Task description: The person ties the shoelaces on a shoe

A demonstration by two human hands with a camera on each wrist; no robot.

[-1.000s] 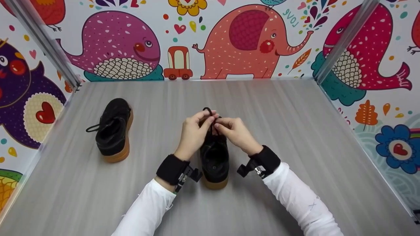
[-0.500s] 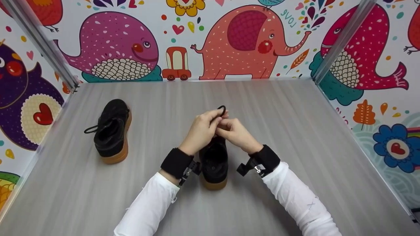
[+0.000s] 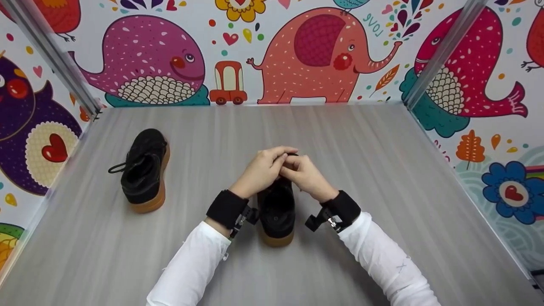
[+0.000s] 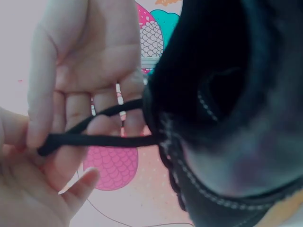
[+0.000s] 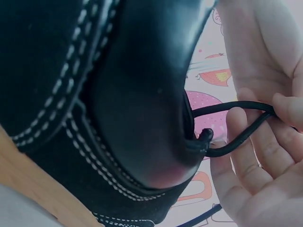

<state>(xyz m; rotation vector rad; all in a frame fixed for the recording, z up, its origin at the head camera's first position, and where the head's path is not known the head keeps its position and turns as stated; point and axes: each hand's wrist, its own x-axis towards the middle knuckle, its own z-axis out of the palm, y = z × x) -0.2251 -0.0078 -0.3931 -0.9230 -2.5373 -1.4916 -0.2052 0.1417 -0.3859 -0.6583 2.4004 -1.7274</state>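
A black shoe [image 3: 278, 225] with a tan sole stands in the middle, toe pointing away from me. Over its front, my left hand [image 3: 259, 168] and right hand [image 3: 309, 173] meet, fingertips together. Both pinch the black shoelace [image 4: 118, 141], drawn out from the shoe in two strands. In the left wrist view the right hand [image 4: 109, 47] comes down from above, its thumb against the lace; the left hand [image 4: 28, 189] is at lower left. The right wrist view has the lace [image 5: 236, 106] crossing between the fingers. From above, the hands hide the knot area and toe.
A second black shoe [image 3: 144, 195] with a tan sole stands to the left, a lace loop [image 3: 117, 168] sticking out from its side. Grey wood-look table [image 3: 361, 136] lies under both shoes. Walls printed with cartoon animals rise at the back and sides.
My left hand has moved right, up against the right hand. The lace loop that stood above the left fingers has dropped out of sight in the head view. Both shoes stay put.
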